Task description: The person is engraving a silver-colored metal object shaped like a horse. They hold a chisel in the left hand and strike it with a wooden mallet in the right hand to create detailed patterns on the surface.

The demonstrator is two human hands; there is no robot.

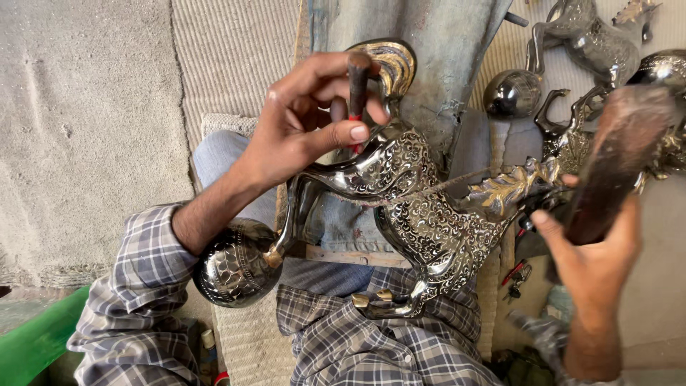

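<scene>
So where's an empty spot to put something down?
The grey floor left of the ribbed mat looks bare. It is crowded to the right: more metal horses lie there, and the engraved horse fills the lap between the left hand and right hand.

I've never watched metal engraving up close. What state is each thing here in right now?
Left hand: pinches a small chisel upright, tip on the horse.
Right hand: grips a wooden mallet, raised, apart from the chisel.
Metal horse figure: lying across the lap, partly engraved.
Metal ball: at the horse's foot, patterned.
Other horse figures: lying on the mat, untouched.
</scene>
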